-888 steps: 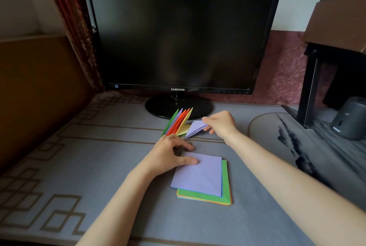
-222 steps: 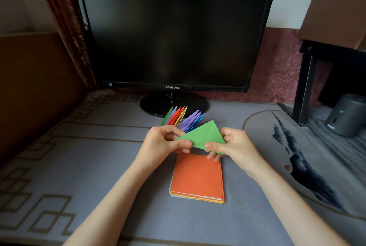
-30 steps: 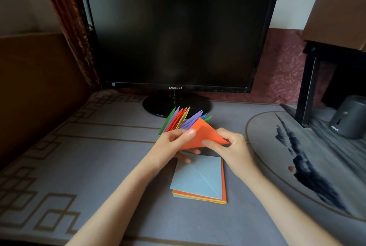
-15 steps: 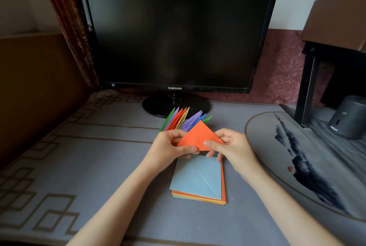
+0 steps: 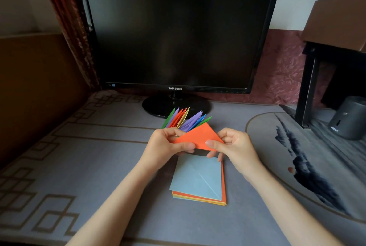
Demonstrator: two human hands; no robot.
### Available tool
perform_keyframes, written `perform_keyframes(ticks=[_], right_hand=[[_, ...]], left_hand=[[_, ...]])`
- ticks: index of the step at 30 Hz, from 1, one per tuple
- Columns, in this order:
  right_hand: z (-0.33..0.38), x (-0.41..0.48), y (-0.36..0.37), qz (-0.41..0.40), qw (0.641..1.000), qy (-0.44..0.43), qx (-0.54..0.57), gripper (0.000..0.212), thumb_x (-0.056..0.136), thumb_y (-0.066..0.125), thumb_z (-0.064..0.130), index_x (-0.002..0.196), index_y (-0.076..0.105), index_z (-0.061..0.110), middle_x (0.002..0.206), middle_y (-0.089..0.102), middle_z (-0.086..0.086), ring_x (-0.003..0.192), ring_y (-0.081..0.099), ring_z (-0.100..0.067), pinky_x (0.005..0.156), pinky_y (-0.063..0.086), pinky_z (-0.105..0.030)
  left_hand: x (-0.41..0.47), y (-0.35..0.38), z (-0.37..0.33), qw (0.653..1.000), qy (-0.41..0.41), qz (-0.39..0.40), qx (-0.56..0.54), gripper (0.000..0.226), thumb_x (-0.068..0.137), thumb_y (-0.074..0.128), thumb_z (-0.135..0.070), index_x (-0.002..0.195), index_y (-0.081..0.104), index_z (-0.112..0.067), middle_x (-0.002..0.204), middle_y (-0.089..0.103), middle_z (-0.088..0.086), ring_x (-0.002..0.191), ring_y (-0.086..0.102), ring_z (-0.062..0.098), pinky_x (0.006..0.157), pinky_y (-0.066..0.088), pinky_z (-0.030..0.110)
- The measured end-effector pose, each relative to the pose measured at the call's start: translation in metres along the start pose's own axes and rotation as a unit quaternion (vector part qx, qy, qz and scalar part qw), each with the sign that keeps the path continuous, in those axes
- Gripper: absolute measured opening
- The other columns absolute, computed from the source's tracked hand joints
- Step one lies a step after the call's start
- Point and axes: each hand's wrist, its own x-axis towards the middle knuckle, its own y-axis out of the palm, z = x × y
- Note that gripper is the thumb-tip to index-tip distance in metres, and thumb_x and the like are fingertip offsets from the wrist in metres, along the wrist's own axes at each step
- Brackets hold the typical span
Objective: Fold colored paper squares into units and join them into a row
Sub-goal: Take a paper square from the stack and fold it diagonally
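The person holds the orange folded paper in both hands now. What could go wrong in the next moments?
1. The left hand and right hand pinch the orange triangle in the air, not on the table, so the next crease may come out crooked.
2. The row of joined units stands fanned just behind the hands; pushing the new unit in could tip or spread it.
3. The paper stack lies right under the hands and might be nudged askew.

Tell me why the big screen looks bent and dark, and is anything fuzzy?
In the head view the wide-angle lens bows the monitor, so its sides lean; its screen is black with faint reflections only; the orange folded paper looks sharp and drops a dark shadow on the paper stack; the picture's bottom edge looks softer.
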Motion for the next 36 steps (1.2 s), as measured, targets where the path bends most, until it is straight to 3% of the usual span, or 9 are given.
perform_keyframes(ticks=[4, 12, 16, 19, 22, 26, 28, 32, 36], right_hand=[[0.002, -0.001, -0.003, -0.013, 1.000, 0.005, 0.008, 0.014, 0.078, 0.071, 0.003, 0.080, 0.058, -0.004, 0.057, 0.069, 0.001, 0.049, 0.066, -0.016, 0.041, 0.043, -0.019], [0.002, -0.001, -0.006, -0.026, 0.999, 0.010, 0.038, 0.011, 0.080, 0.068, 0.001, 0.083, 0.059, -0.004, 0.058, 0.069, -0.002, 0.050, 0.066, -0.017, 0.047, 0.051, -0.021], [0.000, -0.002, -0.005, -0.053, 0.996, 0.006, 0.071, 0.007, 0.082, 0.067, 0.001, 0.085, 0.061, -0.001, 0.065, 0.070, -0.004, 0.053, 0.067, -0.018, 0.052, 0.054, -0.023], [0.000, -0.002, -0.004, -0.072, 0.993, -0.002, 0.093, 0.008, 0.083, 0.065, 0.002, 0.089, 0.061, -0.003, 0.065, 0.070, -0.005, 0.055, 0.068, -0.019, 0.053, 0.055, -0.023], [0.000, -0.004, 0.002, -0.059, 0.993, 0.001, 0.101, 0.010, 0.083, 0.065, 0.003, 0.091, 0.062, -0.003, 0.069, 0.072, -0.007, 0.059, 0.069, -0.022, 0.054, 0.056, -0.024], [-0.003, -0.007, 0.011, -0.017, 0.996, 0.007, 0.088, 0.010, 0.082, 0.067, 0.003, 0.090, 0.061, 0.002, 0.073, 0.073, -0.009, 0.063, 0.071, -0.026, 0.054, 0.055, -0.025], [-0.004, -0.007, 0.012, -0.004, 0.997, 0.006, 0.074, 0.011, 0.081, 0.068, 0.002, 0.089, 0.060, 0.004, 0.075, 0.073, -0.009, 0.065, 0.071, -0.029, 0.054, 0.055, -0.026], [-0.007, -0.006, 0.014, 0.021, 0.999, 0.004, 0.044, 0.019, 0.076, 0.071, -0.003, 0.086, 0.059, 0.009, 0.072, 0.073, -0.008, 0.065, 0.071, -0.029, 0.056, 0.055, -0.029], [-0.006, -0.007, 0.014, 0.032, 0.997, 0.007, 0.071, 0.022, 0.075, 0.071, -0.005, 0.090, 0.058, 0.006, 0.075, 0.073, -0.010, 0.067, 0.071, -0.033, 0.060, 0.057, -0.031]], left_hand=[[0.000, -0.003, -0.005, 0.999, -0.008, -0.006, -0.041, 0.016, 0.070, 0.076, -0.006, 0.084, 0.068, -0.009, 0.076, 0.075, 0.006, 0.069, 0.073, 0.016, 0.059, 0.056, 0.020], [0.001, -0.007, -0.004, 0.995, 0.003, -0.054, -0.083, 0.007, 0.079, 0.070, -0.007, 0.086, 0.069, -0.010, 0.076, 0.075, 0.011, 0.069, 0.073, 0.017, 0.065, 0.058, 0.026], [-0.003, -0.002, -0.008, 0.991, 0.016, -0.052, -0.119, 0.026, 0.091, 0.053, -0.030, 0.109, 0.064, -0.015, 0.088, 0.075, 0.012, 0.080, 0.073, 0.023, 0.075, 0.060, 0.032], [-0.004, 0.005, -0.008, 0.993, -0.009, -0.016, -0.114, 0.046, 0.077, 0.061, -0.043, 0.116, 0.059, -0.018, 0.096, 0.074, 0.009, 0.087, 0.072, 0.022, 0.076, 0.059, 0.031], [-0.004, 0.012, -0.004, 0.997, -0.016, 0.004, -0.073, 0.041, 0.074, 0.074, -0.027, 0.109, 0.063, -0.010, 0.094, 0.075, 0.010, 0.090, 0.071, 0.021, 0.073, 0.058, 0.028], [-0.005, 0.017, -0.001, 0.998, 0.017, -0.029, -0.056, 0.024, 0.074, 0.077, -0.010, 0.096, 0.067, -0.007, 0.084, 0.075, 0.004, 0.079, 0.072, 0.017, 0.065, 0.057, 0.023], [-0.005, 0.016, -0.001, 0.997, 0.029, -0.043, -0.062, 0.023, 0.073, 0.077, -0.006, 0.094, 0.066, -0.007, 0.082, 0.075, 0.002, 0.075, 0.072, 0.016, 0.063, 0.057, 0.022], [-0.003, 0.015, 0.001, 0.995, 0.046, -0.065, -0.068, 0.028, 0.072, 0.078, -0.003, 0.096, 0.064, 0.000, 0.087, 0.073, 0.017, 0.078, 0.071, 0.025, 0.064, 0.058, 0.026], [-0.003, 0.016, 0.002, 0.994, 0.043, -0.053, -0.083, 0.028, 0.070, 0.077, 0.001, 0.095, 0.065, -0.001, 0.087, 0.074, 0.013, 0.075, 0.071, 0.021, 0.066, 0.058, 0.025]])
